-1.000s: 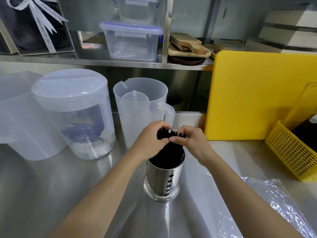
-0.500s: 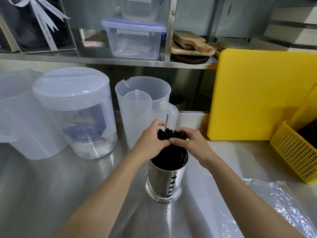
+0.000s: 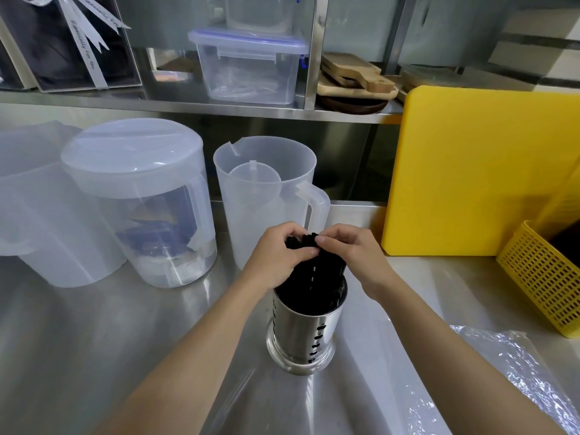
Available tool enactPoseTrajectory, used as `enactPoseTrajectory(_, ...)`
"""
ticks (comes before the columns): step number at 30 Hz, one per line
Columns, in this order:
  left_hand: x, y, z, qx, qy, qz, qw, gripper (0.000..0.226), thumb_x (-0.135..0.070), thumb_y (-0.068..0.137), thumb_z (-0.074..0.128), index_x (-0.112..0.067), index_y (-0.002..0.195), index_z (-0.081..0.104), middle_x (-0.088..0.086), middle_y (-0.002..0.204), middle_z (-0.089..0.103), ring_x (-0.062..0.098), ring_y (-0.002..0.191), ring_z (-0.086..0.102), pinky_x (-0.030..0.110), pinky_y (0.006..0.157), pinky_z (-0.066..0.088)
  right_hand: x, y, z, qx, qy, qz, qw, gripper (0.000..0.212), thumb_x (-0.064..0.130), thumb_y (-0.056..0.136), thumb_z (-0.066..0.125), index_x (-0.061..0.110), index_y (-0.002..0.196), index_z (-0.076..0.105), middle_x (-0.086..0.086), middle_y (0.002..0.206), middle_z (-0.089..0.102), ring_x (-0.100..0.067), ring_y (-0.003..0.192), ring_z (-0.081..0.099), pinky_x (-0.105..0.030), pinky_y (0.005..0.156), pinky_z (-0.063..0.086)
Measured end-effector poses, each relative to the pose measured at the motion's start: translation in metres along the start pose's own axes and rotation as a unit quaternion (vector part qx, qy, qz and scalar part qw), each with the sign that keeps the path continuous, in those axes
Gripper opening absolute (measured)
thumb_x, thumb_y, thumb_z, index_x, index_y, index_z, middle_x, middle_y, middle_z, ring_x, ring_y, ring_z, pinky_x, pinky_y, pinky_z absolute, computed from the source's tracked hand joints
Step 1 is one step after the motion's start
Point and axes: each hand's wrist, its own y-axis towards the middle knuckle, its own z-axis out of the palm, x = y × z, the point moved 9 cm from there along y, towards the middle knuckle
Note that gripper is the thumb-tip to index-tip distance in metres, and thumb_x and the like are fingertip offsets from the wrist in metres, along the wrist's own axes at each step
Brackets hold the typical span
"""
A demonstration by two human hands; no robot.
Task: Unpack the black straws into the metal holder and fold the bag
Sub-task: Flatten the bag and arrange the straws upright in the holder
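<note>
A shiny perforated metal holder (image 3: 303, 335) stands upright on the steel counter at centre. A bundle of black straws (image 3: 317, 271) stands in it, tops sticking out above the rim. My left hand (image 3: 277, 257) wraps the bundle's top from the left. My right hand (image 3: 351, 251) pinches the straw tops from the right. Both hands touch the straws. A clear crinkled plastic bag (image 3: 489, 368) lies flat on the counter at lower right, partly under my right forearm.
A translucent jug (image 3: 266, 196) stands just behind the holder. Two lidded plastic containers (image 3: 138, 196) sit at left. A yellow cutting board (image 3: 480, 171) leans at right, beside a yellow basket (image 3: 539, 274). A shelf above holds a clear box and wooden boards.
My hands have kept hold of the straw tops and shifted them slightly. The view has moved a little; the holder stays in place.
</note>
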Motion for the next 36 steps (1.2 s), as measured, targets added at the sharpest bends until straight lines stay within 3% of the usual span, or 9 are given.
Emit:
enactPoseTrajectory(5,-0.005,-0.001,-0.006,-0.006,-0.02,-0.007,1.0,0.015,-0.015,0.076,0.072,-0.024,0.079,0.06,-0.004,0.078,0.066,0.013,0.077,0.064,0.019,0.07,0.046,0.011,0.001,0.0,-0.004,-0.013,-0.013,1.0,0.009,0.012,0.082,0.065,0.018,0.079,0.071,0.017,0.058,0.067,0.001,0.068,0.067,-0.007,0.056,0.049)
enactPoseTrajectory(8,-0.006,-0.002,-0.006,0.001,-0.008,-0.02,1.0,0.024,-0.017,0.076,0.072,-0.024,0.092,0.056,-0.001,0.085,0.066,0.013,0.082,0.063,0.016,0.069,0.046,0.016,0.002,0.003,0.003,-0.027,-0.017,0.999,0.014,0.011,0.082,0.066,0.023,0.082,0.071,0.02,0.061,0.068,0.004,0.07,0.066,-0.006,0.057,0.048)
enactPoseTrajectory(12,-0.005,-0.002,-0.007,0.008,0.012,-0.029,0.999,0.034,-0.02,0.075,0.073,-0.026,0.1,0.052,0.004,0.096,0.059,0.021,0.093,0.06,0.018,0.073,0.046,0.019,0.004,0.005,0.01,-0.059,-0.019,0.998,0.011,0.011,0.082,0.066,0.02,0.085,0.073,0.012,0.07,0.068,0.007,0.07,0.064,-0.006,0.057,0.048)
enactPoseTrajectory(16,-0.004,-0.004,-0.01,0.012,-0.011,-0.029,0.999,0.027,-0.02,0.075,0.074,-0.026,0.094,0.056,0.003,0.094,0.062,0.02,0.091,0.062,0.02,0.073,0.047,0.021,0.006,0.003,-0.001,-0.067,-0.024,0.997,0.008,0.01,0.082,0.066,0.01,0.087,0.072,0.004,0.073,0.065,0.009,0.067,0.061,-0.004,0.058,0.046)
enactPoseTrajectory(19,-0.005,-0.005,-0.012,0.009,-0.004,-0.015,1.0,0.013,-0.015,0.077,0.071,-0.023,0.083,0.062,-0.006,0.079,0.064,0.011,0.083,0.061,0.018,0.073,0.045,0.019,0.006,0.003,-0.005,-0.073,-0.018,0.997,0.007,0.011,0.083,0.064,0.012,0.085,0.071,0.005,0.074,0.064,0.011,0.067,0.061,-0.003,0.055,0.045)
enactPoseTrajectory(22,-0.005,-0.005,-0.013,0.004,0.005,-0.003,1.0,0.005,-0.015,0.077,0.071,-0.019,0.081,0.07,-0.002,0.078,0.068,0.014,0.08,0.064,0.025,0.077,0.049,0.017,0.006,0.002,-0.01,-0.072,-0.007,0.997,0.008,0.01,0.084,0.062,0.014,0.084,0.069,0.005,0.074,0.064,0.012,0.066,0.061,-0.004,0.051,0.045)
enactPoseTrajectory(31,-0.009,-0.001,-0.018,-0.025,0.037,0.0,0.999,0.015,-0.024,0.073,0.076,-0.022,0.07,0.061,0.001,0.077,0.065,0.015,0.076,0.061,0.023,0.07,0.047,0.017,0.005,0.001,-0.009,-0.093,-0.01,0.996,0.007,0.011,0.084,0.063,0.015,0.085,0.069,0.006,0.076,0.064,0.013,0.068,0.061,-0.004,0.053,0.045)
enactPoseTrajectory(36,-0.007,-0.001,-0.015,-0.004,0.026,-0.001,1.0,0.012,-0.017,0.074,0.074,-0.022,0.074,0.063,-0.005,0.074,0.065,0.015,0.078,0.063,0.029,0.078,0.05,0.018,0.004,0.001,-0.003,-0.08,-0.006,0.997,0.008,0.01,0.084,0.063,0.015,0.083,0.069,0.006,0.075,0.064,0.011,0.068,0.062,-0.004,0.053,0.045)
